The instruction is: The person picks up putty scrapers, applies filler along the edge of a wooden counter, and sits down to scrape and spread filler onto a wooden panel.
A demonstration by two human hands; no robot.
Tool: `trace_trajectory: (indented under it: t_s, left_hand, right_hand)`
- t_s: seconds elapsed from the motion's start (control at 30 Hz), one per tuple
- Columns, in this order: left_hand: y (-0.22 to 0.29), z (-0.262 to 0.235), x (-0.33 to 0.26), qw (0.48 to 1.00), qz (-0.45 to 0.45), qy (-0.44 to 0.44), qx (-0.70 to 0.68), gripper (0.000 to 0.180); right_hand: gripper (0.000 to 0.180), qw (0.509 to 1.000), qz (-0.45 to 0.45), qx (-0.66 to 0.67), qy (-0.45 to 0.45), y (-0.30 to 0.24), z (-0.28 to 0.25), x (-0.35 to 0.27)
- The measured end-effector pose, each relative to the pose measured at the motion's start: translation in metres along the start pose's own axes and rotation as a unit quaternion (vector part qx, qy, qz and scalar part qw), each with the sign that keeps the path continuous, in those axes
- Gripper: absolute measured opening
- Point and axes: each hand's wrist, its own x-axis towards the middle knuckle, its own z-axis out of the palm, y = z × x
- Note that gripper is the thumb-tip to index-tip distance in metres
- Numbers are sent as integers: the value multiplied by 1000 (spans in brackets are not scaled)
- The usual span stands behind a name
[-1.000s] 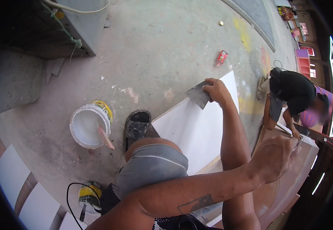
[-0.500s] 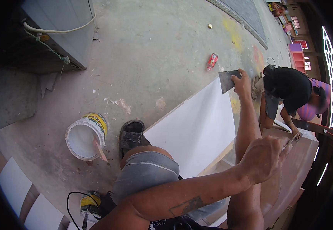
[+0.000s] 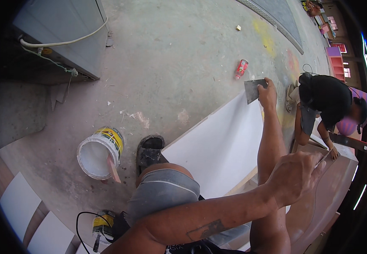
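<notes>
My right hand (image 3: pixel 269 94) grips a dark flat scraper blade (image 3: pixel 254 90) between thumb and fingers. The blade is over the far corner of a white panel (image 3: pixel 213 148); whether it touches cannot be told. My left hand (image 3: pixel 295 175), on the tattooed forearm that crosses over my right arm, is closed around a thin flat tool (image 3: pixel 324 158) seen nearly edge-on, its kind unclear. Beyond the left hand lies a brown board with a curved edge (image 3: pixel 333 186). A bucket of white paste (image 3: pixel 93 158) stands left of my foot, a wooden stick (image 3: pixel 113 168) leaning in it.
A bent-over co-worker (image 3: pixel 329 101) has a hand on the brown board's far end. A red bottle (image 3: pixel 241 69) lies on the floor beyond the scraper. A grey cabinet (image 3: pixel 69 34) stands at upper left; white boards (image 3: pixel 20 197) and a second bucket (image 3: pixel 103 222) are at lower left.
The whole view has shifted slightly, so floor things appear a little farther right. Both hands keep their grips, and the co-worker's hand remains at the board.
</notes>
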Motion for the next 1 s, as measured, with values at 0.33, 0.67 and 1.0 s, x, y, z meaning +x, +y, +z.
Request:
trace_trajectory:
  t_s: [0.33,0.67,1.0]
  left_hand:
    - [-4,-5,-4,1000,-14,14,9,26]
    - [-14,8,-18,998,-44,-38,1,30]
    - [-15,10,-18,993,-58,-88,54,34]
  right_hand:
    - [53,935,160,239,-206,-55,-16,-32]
    - [20,711,464,503,158,80,-26,-125]
    - [13,646,617,438,99,97,2,-241]
